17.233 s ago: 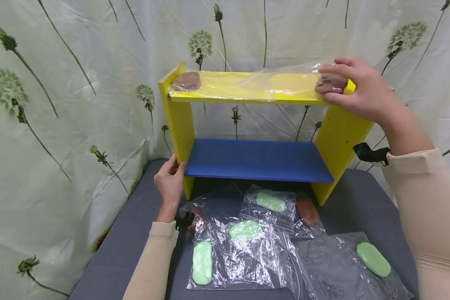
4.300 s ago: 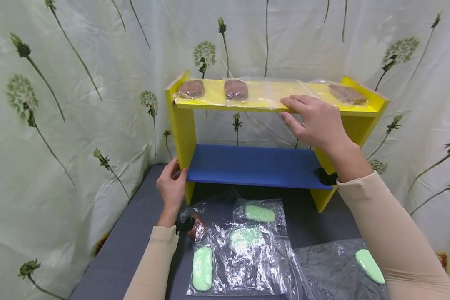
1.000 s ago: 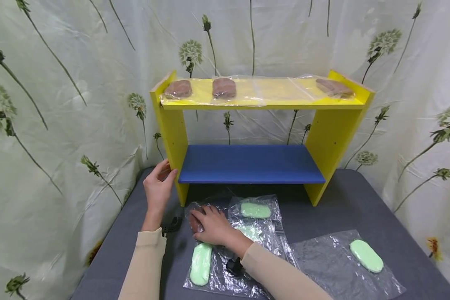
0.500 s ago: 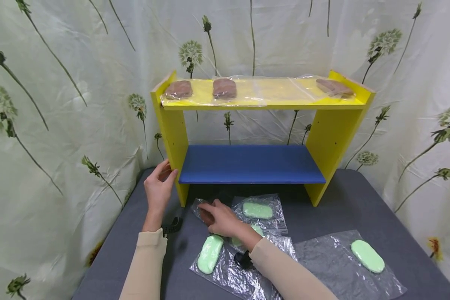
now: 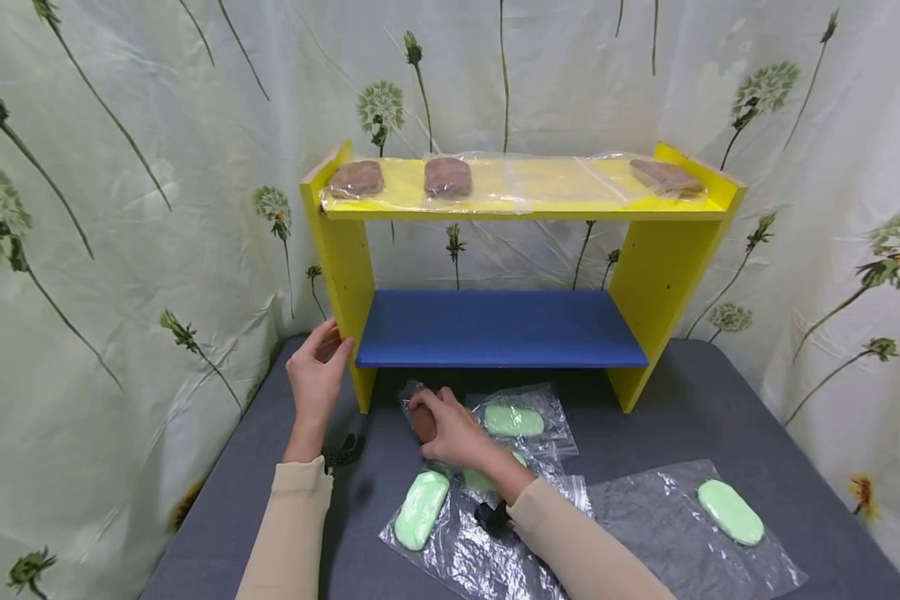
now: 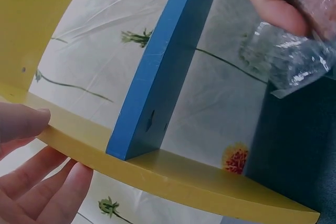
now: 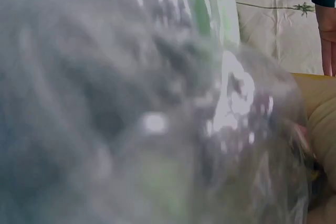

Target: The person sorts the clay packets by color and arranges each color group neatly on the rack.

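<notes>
My left hand (image 5: 317, 375) grips the left side panel (image 5: 345, 275) of a small yellow shelf unit. In the left wrist view the thumb lies on one face of the yellow panel (image 6: 173, 182) and the fingers (image 6: 79, 182) on the other. Low in front of the unit, my right hand (image 5: 457, 433) pinches a brown, bar-like piece (image 5: 423, 423) in a clear plastic bag. That bag (image 6: 299, 66) hangs crumpled below the fingers in the left wrist view. Blurred clear plastic (image 7: 231, 103) fills most of the right wrist view.
Bagged brown pieces (image 5: 447, 177) lie along the yellow top shelf. The lower shelf (image 5: 502, 329) is blue. On the grey table (image 5: 217, 517), bagged pale green bars (image 5: 422, 510) lie beneath and around the right forearm, another green bar (image 5: 731, 512) further right. A flowered curtain (image 5: 195, 167) hangs behind.
Bagged brown pieces were set and spread along the top shelf. My right hand then came down, gripped the brown piece and drew it toward the unit, shifting the green-bar bags. My left hand stayed.
</notes>
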`<act>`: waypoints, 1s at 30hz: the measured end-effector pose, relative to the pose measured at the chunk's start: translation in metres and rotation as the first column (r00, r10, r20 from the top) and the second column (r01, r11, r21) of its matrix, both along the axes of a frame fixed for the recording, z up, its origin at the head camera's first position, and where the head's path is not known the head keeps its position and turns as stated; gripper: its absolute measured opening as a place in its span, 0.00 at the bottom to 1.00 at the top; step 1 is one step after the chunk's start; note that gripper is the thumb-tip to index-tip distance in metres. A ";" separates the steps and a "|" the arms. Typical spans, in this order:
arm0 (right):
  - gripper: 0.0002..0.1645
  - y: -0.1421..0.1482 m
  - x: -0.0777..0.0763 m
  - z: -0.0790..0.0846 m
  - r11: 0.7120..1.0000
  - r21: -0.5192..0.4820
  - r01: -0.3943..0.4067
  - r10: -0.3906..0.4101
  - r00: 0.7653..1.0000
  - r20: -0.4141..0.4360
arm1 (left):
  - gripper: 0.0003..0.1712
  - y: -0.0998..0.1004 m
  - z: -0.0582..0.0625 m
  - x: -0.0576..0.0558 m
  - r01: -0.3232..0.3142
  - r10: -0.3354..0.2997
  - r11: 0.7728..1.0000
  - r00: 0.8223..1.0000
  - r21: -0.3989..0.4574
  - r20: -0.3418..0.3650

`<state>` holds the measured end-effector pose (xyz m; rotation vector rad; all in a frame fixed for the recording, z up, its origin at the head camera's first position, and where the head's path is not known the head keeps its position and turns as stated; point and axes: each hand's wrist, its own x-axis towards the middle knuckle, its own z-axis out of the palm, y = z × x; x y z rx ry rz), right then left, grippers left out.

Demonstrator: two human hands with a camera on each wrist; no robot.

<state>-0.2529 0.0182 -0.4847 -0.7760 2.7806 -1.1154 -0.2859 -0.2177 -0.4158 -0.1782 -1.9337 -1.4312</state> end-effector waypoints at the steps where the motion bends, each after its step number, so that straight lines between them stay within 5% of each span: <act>1: 0.48 0.001 0.001 -0.001 1.000 0.013 0.000 0.000 1.000 -0.022 | 0.22 0.000 0.000 0.000 -0.002 0.002 1.000 1.000 0.000 0.001; 7: 0.58 0.004 0.006 0.004 0.995 0.096 0.014 0.009 0.971 -0.237 | 0.23 0.001 -0.001 0.001 -0.006 0.006 1.000 1.000 -0.003 0.010; 12: 0.58 0.009 0.011 0.017 1.000 -0.004 0.018 -0.018 0.926 -0.378 | 0.23 0.001 0.000 0.001 -0.011 0.011 1.000 1.000 0.000 0.002; 20: 0.54 0.020 0.019 0.040 0.949 -0.313 -0.040 -0.092 0.913 -0.396 | 0.22 -0.001 -0.001 -0.001 -0.011 0.011 1.000 1.000 -0.007 -0.012; 30: 0.59 0.032 0.024 0.055 0.903 -0.428 -0.028 -0.174 0.888 -0.426 | 0.22 0.000 0.000 0.000 -0.012 0.012 1.000 1.000 -0.004 -0.006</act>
